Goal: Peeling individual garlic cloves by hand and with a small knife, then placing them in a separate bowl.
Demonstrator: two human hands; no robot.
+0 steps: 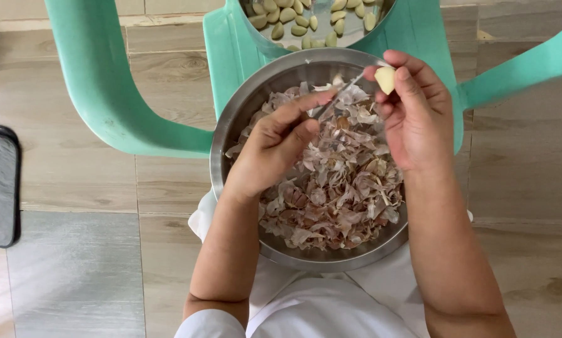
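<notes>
1. Our right hand (418,119) pinches a peeled garlic clove (385,79) in its fingertips above the far rim of the steel bowl (231,125).
2. Our left hand (274,147) grips a small knife (340,95), its tip at the clove.
3. The bowl brims with papery skins (337,188); a few unpeeled cloves seem to remain.
4. Beyond the bowl, a second bowl (262,40) holds many peeled cloves (293,22) on a green plastic chair (99,94). Nothing blocks our hands.

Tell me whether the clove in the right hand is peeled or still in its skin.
Peeled: the garlic clove in the right hand shows bare, smooth, pale yellow, with no papery skin visible.
</notes>
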